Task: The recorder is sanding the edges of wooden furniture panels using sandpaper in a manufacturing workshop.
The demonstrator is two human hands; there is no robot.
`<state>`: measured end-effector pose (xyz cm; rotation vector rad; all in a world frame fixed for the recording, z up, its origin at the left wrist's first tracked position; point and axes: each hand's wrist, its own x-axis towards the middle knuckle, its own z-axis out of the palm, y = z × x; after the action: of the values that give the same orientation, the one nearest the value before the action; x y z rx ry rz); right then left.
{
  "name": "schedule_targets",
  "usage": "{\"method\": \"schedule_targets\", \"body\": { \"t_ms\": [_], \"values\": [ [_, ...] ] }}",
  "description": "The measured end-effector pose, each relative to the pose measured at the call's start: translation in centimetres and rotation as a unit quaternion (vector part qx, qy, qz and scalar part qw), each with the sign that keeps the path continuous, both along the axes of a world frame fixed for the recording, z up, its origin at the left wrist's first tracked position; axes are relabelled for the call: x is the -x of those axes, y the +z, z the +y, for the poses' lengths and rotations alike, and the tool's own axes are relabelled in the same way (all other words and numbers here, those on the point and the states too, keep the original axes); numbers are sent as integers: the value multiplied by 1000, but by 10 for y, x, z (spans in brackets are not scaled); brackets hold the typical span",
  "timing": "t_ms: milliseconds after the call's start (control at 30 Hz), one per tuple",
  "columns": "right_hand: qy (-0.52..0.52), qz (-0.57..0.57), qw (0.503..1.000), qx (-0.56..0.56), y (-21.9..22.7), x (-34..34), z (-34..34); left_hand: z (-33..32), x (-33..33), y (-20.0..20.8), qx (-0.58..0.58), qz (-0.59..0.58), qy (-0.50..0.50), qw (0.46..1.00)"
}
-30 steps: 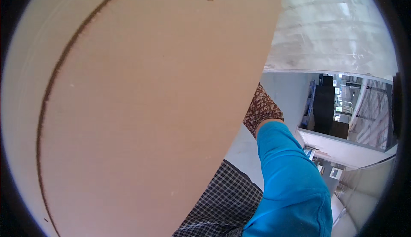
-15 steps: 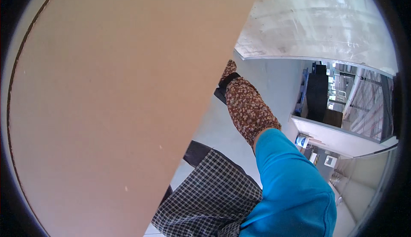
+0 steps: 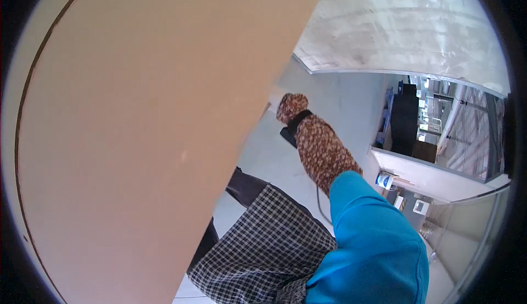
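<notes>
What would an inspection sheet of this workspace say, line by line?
Surface: grey floor, partly visible past the beige panel.
Job's things: large beige panel, dark curved line toward its left.
Clutter: white-and-blue bucket, at right.
Grips: left grip not visible; right grip blurred by the panel's edge, contact unclear.
Cables: dark cable beside the blue sleeve.
Surroundings: pale streaked surface upper right; dark boxy shape below it.

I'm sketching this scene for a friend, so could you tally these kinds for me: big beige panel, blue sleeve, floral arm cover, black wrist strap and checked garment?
Beige panel: 1
Blue sleeve: 1
Floral arm cover: 1
Black wrist strap: 1
Checked garment: 1
Total: 5
</notes>
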<state>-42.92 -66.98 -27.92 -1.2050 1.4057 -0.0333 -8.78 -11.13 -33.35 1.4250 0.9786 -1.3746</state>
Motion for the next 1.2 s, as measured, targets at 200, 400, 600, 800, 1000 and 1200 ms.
{"method": "schedule_targets", "body": {
  "t_ms": [200,400,600,800,1000,1200],
  "values": [
    [448,433,777,83,33,-11,-44,18,23,17,4,-10,40,999],
    [304,305,898,89,31,28,-14,74,36,80,-9,-34,97,995],
    [-95,-41,964,-246,52,102,-7,141,72,176,-12,-48,146,988],
    [-57,-25,918,-391,151,70,18,228,159,298,-67,-88,219,969],
    [73,-71,955,-278,148,63,2,254,258,369,-33,-145,290,946],
    [156,-154,924,-313,263,-27,79,326,337,400,-31,-184,340,922]
  ]
}}
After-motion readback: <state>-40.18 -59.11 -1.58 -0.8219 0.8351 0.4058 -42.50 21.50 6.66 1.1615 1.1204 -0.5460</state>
